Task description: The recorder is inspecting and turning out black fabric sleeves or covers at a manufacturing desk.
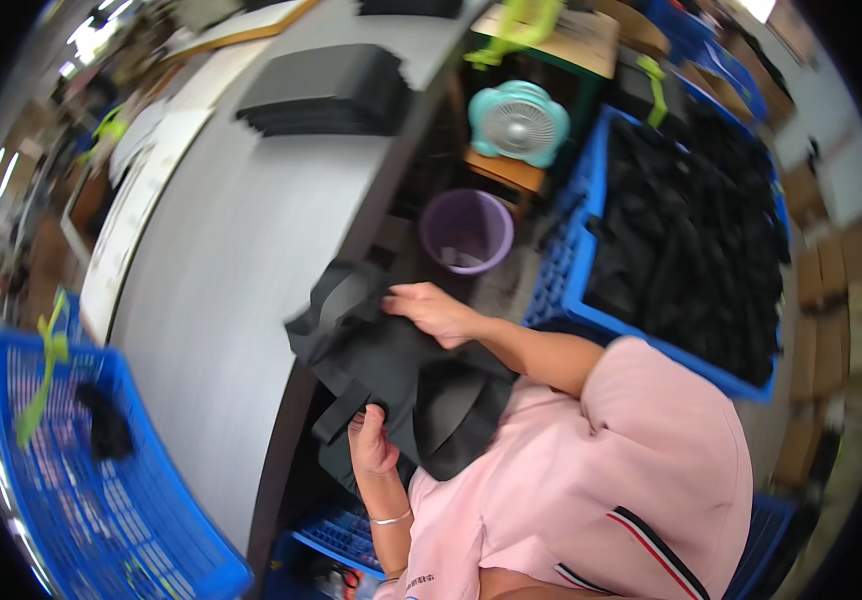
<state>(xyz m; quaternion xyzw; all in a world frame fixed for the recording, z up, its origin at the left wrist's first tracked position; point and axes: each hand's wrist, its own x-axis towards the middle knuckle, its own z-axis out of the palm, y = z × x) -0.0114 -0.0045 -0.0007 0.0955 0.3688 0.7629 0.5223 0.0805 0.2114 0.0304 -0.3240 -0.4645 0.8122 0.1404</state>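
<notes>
A black sheet-like piece (376, 350) with wide curled straps or loops hangs between my two hands, partly over the table's edge and against my pink shirt. My right hand (436, 312) is closed on its far edge, beside an upstanding loop. Nearer me, my left hand (373, 440) grips the lower side with the thumb up, next to a narrower strap. One broad loop of the piece rests by my body. Its exact kind I cannot make out, and the fingers behind it are hidden.
The long grey table (221, 220) carries a stack of black pieces (326, 90). A blue basket (111, 480) stands left. Right are a blue crate (591, 300) heaped with black items (691, 240), a purple bin (466, 232) and a turquoise fan (519, 125).
</notes>
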